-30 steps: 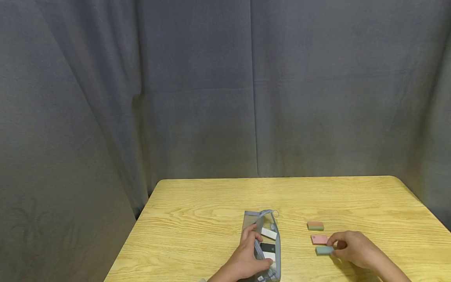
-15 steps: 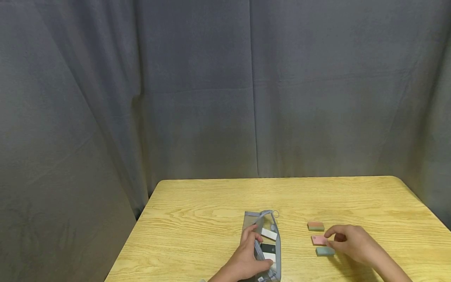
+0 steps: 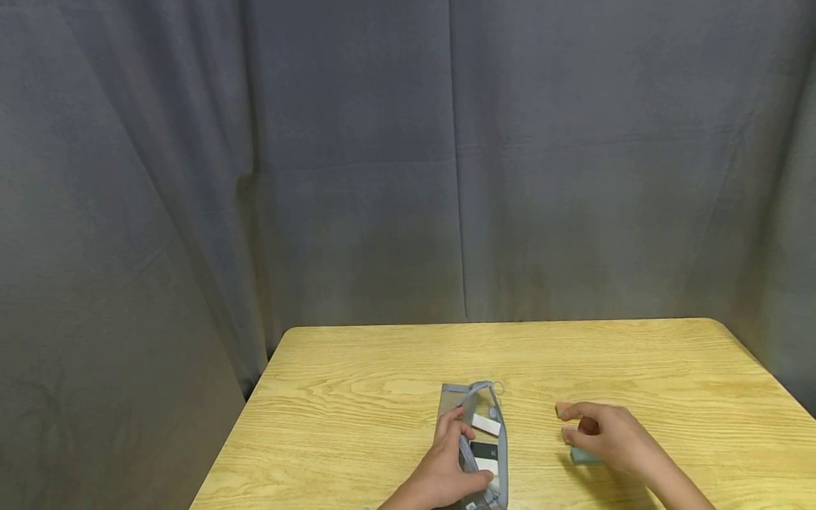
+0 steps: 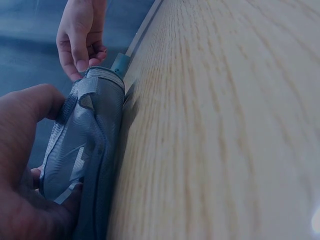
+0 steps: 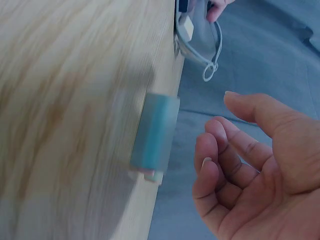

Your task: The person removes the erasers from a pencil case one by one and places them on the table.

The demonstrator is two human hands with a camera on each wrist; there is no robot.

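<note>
Passage between pouch (image 3: 503, 453) and blocks (image 3: 581, 457)

Table (image 3: 319, 418): yellowish wood-grain top, rounded far corners. Curtain (image 3: 357, 212): dark grey fabric, hangs in vertical folds behind the table and at both sides

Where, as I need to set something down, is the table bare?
Bare: the table left of the pouch and left hand, and its far strip before the curtain. Crowded: under the right hand, among the small blocks.
</note>
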